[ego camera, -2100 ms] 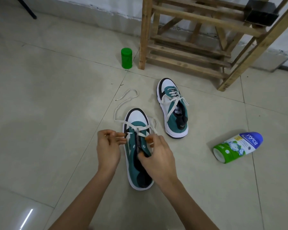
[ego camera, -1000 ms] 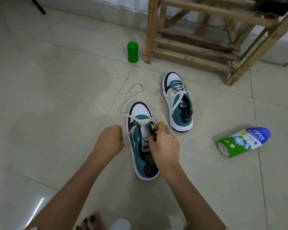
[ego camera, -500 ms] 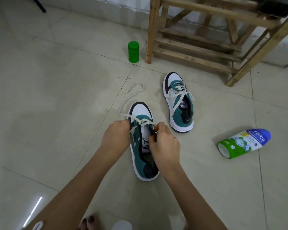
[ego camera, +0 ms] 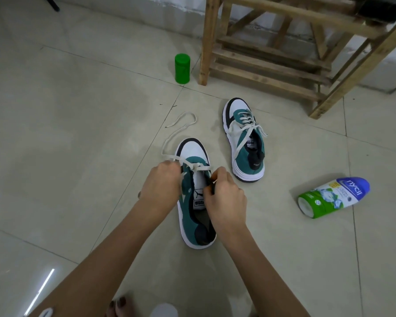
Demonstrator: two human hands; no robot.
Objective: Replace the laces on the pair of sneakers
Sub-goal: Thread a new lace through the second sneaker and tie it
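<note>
A green, white and black sneaker (ego camera: 192,216) lies on the floor in front of me, toe pointing away. A white lace (ego camera: 199,167) crosses its lowest eyelets, and one long end (ego camera: 181,124) trails off over the tiles to the far left. My left hand (ego camera: 162,184) grips the shoe's left eyelet flap where the lace passes. My right hand (ego camera: 224,197) pinches the right eyelet flap; what its fingertips hold is hidden. The second sneaker (ego camera: 245,138) stands farther right with its white laces threaded and hanging loose.
A green and white bottle with a blue cap (ego camera: 334,197) lies on its side at the right. A green cylindrical container (ego camera: 182,68) stands by the leg of a wooden rack (ego camera: 272,53) at the back. My toes (ego camera: 118,305) show at the bottom edge.
My left hand has come in from the left of the shoe and closed on its eyelet flap. My right hand has stayed at the right flap. The shoes have not moved.
</note>
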